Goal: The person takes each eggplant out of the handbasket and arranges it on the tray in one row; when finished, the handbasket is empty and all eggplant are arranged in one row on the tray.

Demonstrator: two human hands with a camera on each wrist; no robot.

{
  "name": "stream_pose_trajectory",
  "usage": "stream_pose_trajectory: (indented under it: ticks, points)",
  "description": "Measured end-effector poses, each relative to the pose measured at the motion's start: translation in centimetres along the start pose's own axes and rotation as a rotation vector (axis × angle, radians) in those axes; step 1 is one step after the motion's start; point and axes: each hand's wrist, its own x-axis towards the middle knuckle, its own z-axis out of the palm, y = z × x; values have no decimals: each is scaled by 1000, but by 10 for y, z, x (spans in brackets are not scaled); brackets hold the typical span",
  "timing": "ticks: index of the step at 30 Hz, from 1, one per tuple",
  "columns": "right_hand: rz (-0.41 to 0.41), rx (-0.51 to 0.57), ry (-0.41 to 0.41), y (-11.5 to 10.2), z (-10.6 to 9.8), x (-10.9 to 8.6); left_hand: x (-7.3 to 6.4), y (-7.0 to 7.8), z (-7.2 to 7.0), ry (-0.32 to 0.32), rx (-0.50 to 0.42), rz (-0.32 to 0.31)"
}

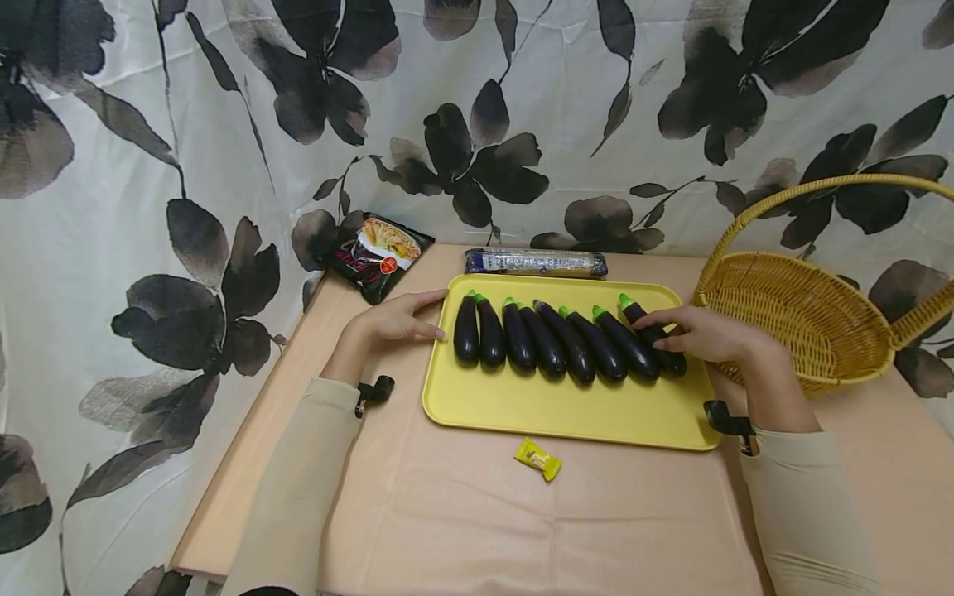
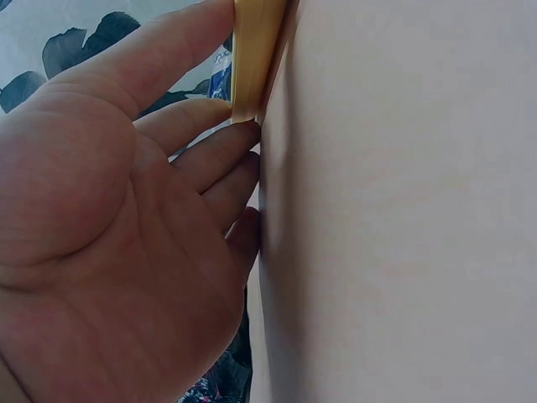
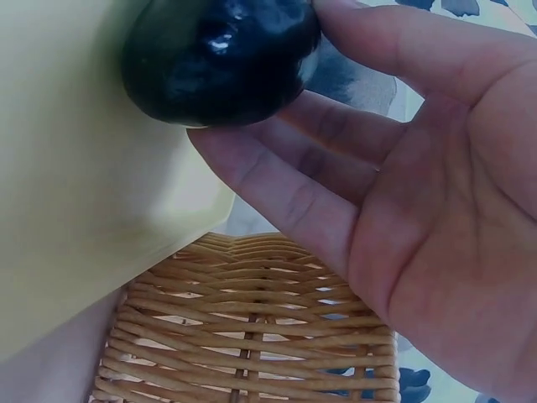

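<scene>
Several dark purple eggplants [image 1: 550, 346] with green stem ends lie side by side on a yellow tray [image 1: 566, 410]. At the right end of the row, my right hand [image 1: 704, 333] grips the last eggplant [image 1: 673, 362] between thumb and fingers. In the right wrist view, that eggplant [image 3: 218, 67] sits against the tray, its glossy rounded end showing. My left hand [image 1: 395, 319] touches the tray's left edge with its fingers stretched out. From the left wrist, the thumb and fingertips are right at the tray's rim [image 2: 256, 59], the palm off the tabletop.
A wicker basket [image 1: 797, 323] with a tall handle stands right of the tray. Behind the tray lies a long silvery-blue packet [image 1: 535, 263]; a black noodle packet [image 1: 382, 255] leans at the back left. A small yellow wrapped candy [image 1: 538, 459] lies in front. Floral cloth hangs behind.
</scene>
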Motion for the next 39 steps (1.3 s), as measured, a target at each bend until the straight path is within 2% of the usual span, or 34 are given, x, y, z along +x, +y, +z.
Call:
stream_pose_trajectory:
  ticks: [10,26,30,34,39]
  points:
    - [-15,-19,-35,-2,0,0,0,-1,-1,2,1,-10]
    - [8,18,-41,-4,-1,0,0,-2,-2,4,5,-5]
    - [16,23,5,-5,-2,1,0,-3,-2,7,-3,-7]
    - [4,38,91,-10,-2,3,-1,-1,-1,22,-30,-11]
    - [-8,68,222,-17,-1,5,1,4,1,113,-52,-1]
